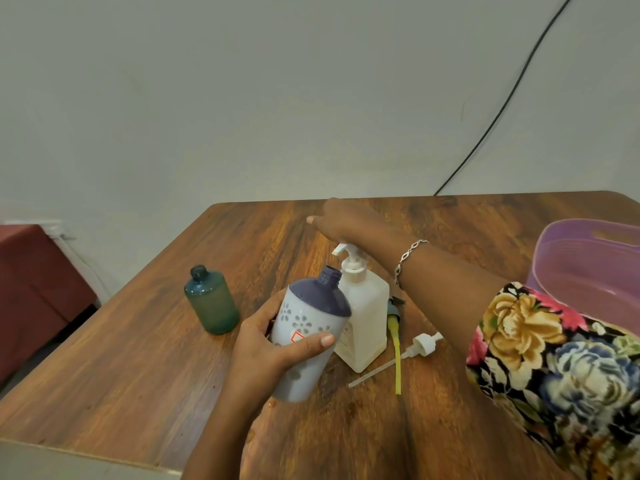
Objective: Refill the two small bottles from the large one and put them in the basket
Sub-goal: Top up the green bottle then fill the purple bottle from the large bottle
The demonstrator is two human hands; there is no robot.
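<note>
On table | left hand grips flowered bottle, label unreadable | right hand flat

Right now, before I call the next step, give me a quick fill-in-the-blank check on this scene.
1. The left hand grips the lavender bottle patterned with ____.
2. The small bottle standing untouched is ____.
3. The large white bottle is topped by a ____.
4. One loose pump on the table has a ____ tube.
Missing: flowers; green; pump; yellow.
</note>
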